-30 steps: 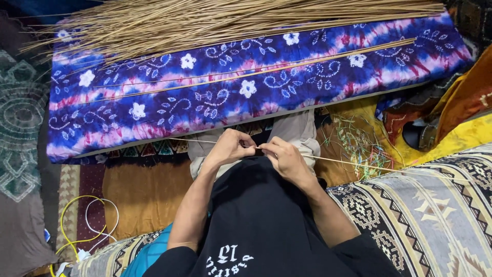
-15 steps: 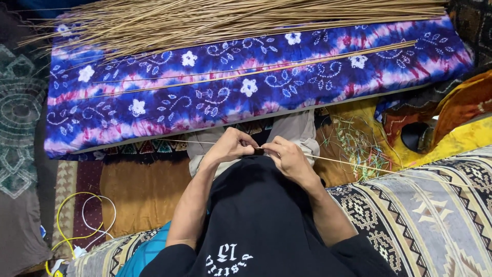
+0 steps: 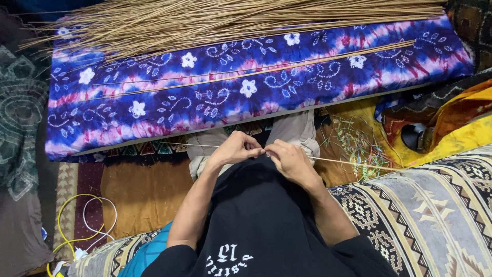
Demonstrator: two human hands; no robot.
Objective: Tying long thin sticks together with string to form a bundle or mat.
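A thin stick [image 3: 343, 162], pale and straw-like, lies nearly level across the person's lap, its long axis running left to right with a slight downward slope toward the right. Both hands meet at its middle, just above the black shirt [image 3: 261, 220]. The left hand [image 3: 237, 149] is pinched closed on the stick, and a short length shows beyond it to the left. The right hand [image 3: 288, 158] is also closed on it, fingertips touching those of the left; the longer free length extends past this hand toward the patterned cushion [image 3: 430, 205]. Neither hand is nearer: each grips the stick at the same point. Beyond the knees lies a blue and purple tie-dyed mattress [image 3: 246, 92], bearing two single sticks laid lengthwise and, along its far edge, a large bundle of sticks [image 3: 220, 20].
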